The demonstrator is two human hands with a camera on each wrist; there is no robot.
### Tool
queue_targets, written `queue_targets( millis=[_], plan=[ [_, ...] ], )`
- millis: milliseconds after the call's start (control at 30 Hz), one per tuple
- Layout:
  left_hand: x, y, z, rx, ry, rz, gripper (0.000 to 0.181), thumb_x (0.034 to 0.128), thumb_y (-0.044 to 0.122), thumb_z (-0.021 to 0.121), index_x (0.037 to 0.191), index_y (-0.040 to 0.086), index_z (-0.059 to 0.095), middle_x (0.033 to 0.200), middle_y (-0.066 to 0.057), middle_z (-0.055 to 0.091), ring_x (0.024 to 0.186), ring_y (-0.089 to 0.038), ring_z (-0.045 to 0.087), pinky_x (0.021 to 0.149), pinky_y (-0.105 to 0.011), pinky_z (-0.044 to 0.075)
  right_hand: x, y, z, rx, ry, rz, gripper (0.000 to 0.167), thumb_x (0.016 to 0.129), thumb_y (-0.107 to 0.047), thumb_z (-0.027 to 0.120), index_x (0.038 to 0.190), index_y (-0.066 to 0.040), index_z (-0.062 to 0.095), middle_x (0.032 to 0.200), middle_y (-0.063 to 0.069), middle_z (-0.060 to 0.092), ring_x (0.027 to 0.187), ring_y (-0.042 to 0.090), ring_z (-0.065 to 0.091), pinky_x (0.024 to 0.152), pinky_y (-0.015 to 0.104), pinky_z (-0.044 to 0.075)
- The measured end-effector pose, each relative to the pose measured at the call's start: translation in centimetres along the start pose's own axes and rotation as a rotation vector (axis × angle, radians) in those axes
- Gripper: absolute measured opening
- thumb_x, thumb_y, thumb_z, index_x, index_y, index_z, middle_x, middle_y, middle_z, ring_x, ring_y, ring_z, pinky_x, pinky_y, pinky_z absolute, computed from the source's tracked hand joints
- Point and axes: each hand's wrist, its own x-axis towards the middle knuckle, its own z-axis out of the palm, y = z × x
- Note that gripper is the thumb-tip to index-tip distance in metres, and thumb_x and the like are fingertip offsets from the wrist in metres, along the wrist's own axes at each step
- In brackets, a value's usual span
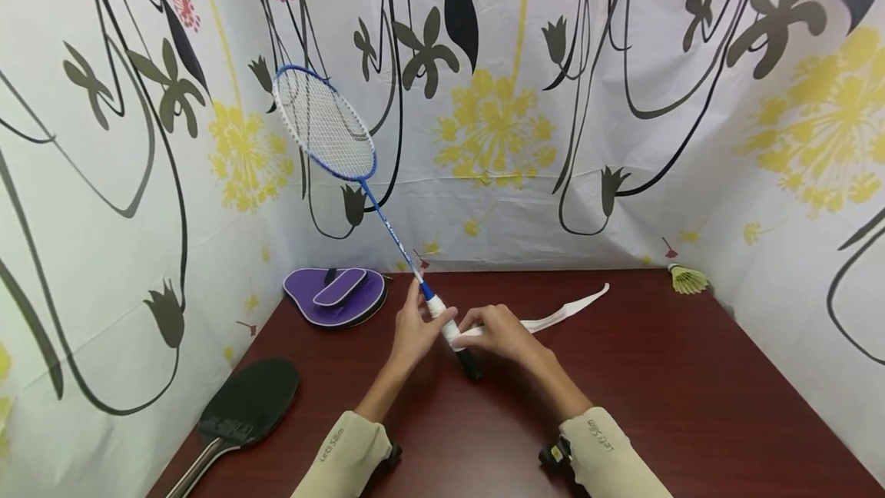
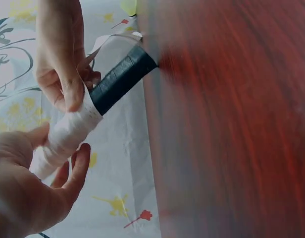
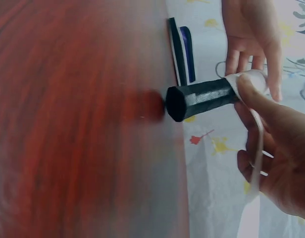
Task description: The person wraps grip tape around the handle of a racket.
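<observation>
A blue badminton racket [image 1: 394, 233] slants up and to the left, its strung head raised and its handle end low over the table. My left hand [image 1: 413, 333] holds the handle where white wrap covers it, thumb on one side and fingers on the other. The right hand [image 1: 503, 331] pinches the white grip tape [image 1: 563, 313] against the handle at the lower edge of the wrap. From that hand the tape's loose tail trails off to the right. Below the wrap, the black handle end [image 2: 122, 79] shows bare in the left wrist view.
On the dark red table [image 1: 691, 390], a purple paddle case [image 1: 314, 302] lies at the back left. A black table tennis paddle [image 1: 252, 398] rests at the front left. At the back right corner is a yellow shuttlecock [image 1: 687, 280]. Flowered cloth [image 1: 498, 229] hangs around the table.
</observation>
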Motion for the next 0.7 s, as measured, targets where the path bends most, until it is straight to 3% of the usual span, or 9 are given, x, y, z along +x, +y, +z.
queue_targets(
  millis=[167,267,400,533,700],
  plan=[
    [0.13,0.18,-0.03,-0.006,0.021,0.004,0.095,0.0851,0.013,0.088,0.164,0.022,0.034,0.117,-0.019,0.074,0.099,-0.032,0.076,0.084,-0.042,0.061,-0.03,0.48,-0.14,0.021,0.002,-0.009,0.017,0.087,-0.040,0.084,0.093,-0.023,0.081,0.085,-0.017,0.075,0.080,0.000,0.067,0.072,0.025,0.055],
    [0.25,0.18,-0.23,-0.035,-0.001,-0.007,0.095,0.0852,0.007,0.086,0.164,0.018,0.034,0.125,-0.022,0.071,0.104,-0.035,0.074,0.085,-0.041,0.061,-0.16,0.58,-0.48,0.065,-0.022,-0.022,0.012,0.090,-0.033,0.083,0.097,-0.023,0.083,0.089,-0.016,0.076,0.084,0.002,0.069,0.073,0.025,0.056],
    [0.37,0.14,-0.52,-0.081,-0.043,-0.013,0.096,0.0855,0.000,0.082,0.164,0.014,0.030,0.123,-0.021,0.072,0.108,-0.036,0.073,0.086,-0.040,0.061,-0.21,0.84,-0.61,0.101,-0.055,-0.038,0.016,0.093,-0.029,0.080,0.104,-0.018,0.083,0.097,-0.008,0.079,0.092,0.008,0.071,0.077,0.027,0.058],
    [0.41,0.27,-0.52,-0.097,-0.065,0.006,0.097,0.0852,-0.004,0.078,0.165,0.010,0.025,0.114,-0.022,0.074,0.106,-0.035,0.073,0.086,-0.040,0.061,-0.20,1.01,-0.58,0.069,-0.118,-0.051,0.025,0.098,-0.031,0.074,0.112,-0.011,0.081,0.105,-0.002,0.079,0.097,0.012,0.071,0.080,0.030,0.058],
    [0.26,0.47,-0.20,-0.071,-0.063,0.018,0.098,0.0850,-0.005,0.073,0.166,0.012,0.021,0.111,-0.020,0.074,0.104,-0.031,0.074,0.084,-0.039,0.061,-0.23,0.85,-0.52,-0.003,-0.157,-0.054,0.022,0.100,-0.034,0.071,0.107,-0.015,0.081,0.097,-0.008,0.076,0.087,0.008,0.065,0.078,0.031,0.054]
  ],
)
